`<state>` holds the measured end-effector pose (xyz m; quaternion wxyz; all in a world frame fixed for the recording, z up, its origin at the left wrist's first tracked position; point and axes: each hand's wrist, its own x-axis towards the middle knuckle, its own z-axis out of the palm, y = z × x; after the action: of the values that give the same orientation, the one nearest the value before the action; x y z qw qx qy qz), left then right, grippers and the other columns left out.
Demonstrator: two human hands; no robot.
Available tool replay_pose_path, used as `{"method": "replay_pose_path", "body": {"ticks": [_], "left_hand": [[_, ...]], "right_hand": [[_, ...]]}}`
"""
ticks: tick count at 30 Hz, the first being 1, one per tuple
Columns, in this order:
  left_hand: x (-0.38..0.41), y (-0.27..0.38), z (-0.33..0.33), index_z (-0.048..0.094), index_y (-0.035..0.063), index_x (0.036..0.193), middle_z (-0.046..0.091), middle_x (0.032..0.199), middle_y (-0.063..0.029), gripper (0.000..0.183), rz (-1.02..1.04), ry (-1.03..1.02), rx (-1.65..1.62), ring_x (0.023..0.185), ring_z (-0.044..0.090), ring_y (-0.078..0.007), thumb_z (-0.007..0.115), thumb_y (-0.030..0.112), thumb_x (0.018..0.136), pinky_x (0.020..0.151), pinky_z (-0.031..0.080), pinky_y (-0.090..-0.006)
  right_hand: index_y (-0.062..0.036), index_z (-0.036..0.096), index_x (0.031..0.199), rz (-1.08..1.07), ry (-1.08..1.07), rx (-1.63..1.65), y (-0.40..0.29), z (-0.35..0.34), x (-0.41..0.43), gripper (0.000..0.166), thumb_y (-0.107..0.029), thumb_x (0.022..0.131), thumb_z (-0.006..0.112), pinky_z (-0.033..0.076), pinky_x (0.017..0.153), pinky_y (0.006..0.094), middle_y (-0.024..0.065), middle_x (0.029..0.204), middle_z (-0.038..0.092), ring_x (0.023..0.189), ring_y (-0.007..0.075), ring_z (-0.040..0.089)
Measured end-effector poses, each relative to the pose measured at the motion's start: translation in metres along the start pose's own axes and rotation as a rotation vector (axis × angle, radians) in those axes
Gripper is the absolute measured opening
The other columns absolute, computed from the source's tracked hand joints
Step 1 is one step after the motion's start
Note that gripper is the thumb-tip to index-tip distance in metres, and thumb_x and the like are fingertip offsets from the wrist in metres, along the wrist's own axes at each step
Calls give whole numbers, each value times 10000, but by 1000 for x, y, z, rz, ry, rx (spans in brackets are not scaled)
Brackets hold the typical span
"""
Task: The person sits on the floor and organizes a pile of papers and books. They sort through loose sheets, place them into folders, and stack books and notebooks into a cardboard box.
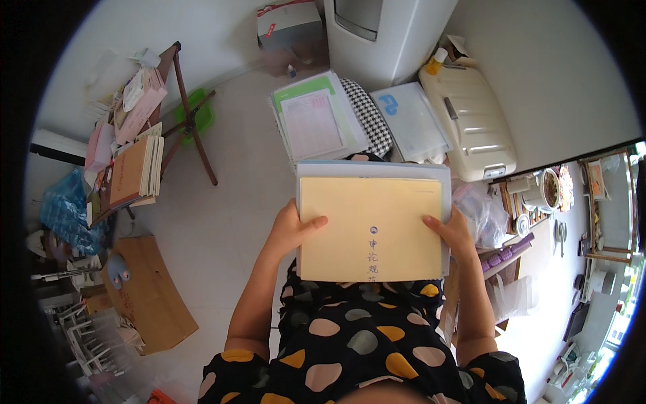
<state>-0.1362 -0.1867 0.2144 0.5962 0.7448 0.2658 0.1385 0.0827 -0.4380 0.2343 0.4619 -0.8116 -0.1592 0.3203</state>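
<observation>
Both hands grip a stack of papers or booklets in front of my lap. My left hand (295, 227) clasps its left edge, thumb lying across the front, and my right hand (451, 227) clasps the right edge the same way. On top is a cream-yellow booklet (371, 212) with printed characters, and larger pale sheets (373, 169) show behind its far edge. My fingers under the stack are hidden. Just beyond it, a pile of papers and folders (323, 121) with a green sheet rests beside a clear plastic document case (411, 118) with a blue mark.
A houndstooth-patterned round seat (366, 113) shows under the papers. To its right stands a cream storage box (474, 131). On the left, a folding table (184, 106) bears books (133, 171) and pink boxes; a cardboard box (151, 298) stands nearer. A white appliance (388, 30) is at the back.
</observation>
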Motion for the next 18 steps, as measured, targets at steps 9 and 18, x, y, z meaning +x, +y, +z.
{"method": "replay_pose_path", "body": {"ticks": [9, 18], "left_hand": [[146, -111, -62, 544, -9, 913, 585, 892, -105, 408, -483, 370, -68, 822, 568, -160, 687, 319, 714, 644, 455, -260], [217, -180, -39, 556, -110, 883, 602, 864, -197, 451, -519, 473, -400, 693, 614, -288, 777, 84, 541, 592, 493, -362]], "right_hand": [[-7, 450, 1177, -239, 231, -341, -28, -36, 50, 547, -224, 732, 681, 467, 717, 305, 120, 1018, 559, 901, 211, 539], [-16, 489, 1138, -299, 149, -310, -59, -26, 74, 433, -81, 735, 634, 475, 718, 279, 82, 874, 617, 807, 165, 595]]}}
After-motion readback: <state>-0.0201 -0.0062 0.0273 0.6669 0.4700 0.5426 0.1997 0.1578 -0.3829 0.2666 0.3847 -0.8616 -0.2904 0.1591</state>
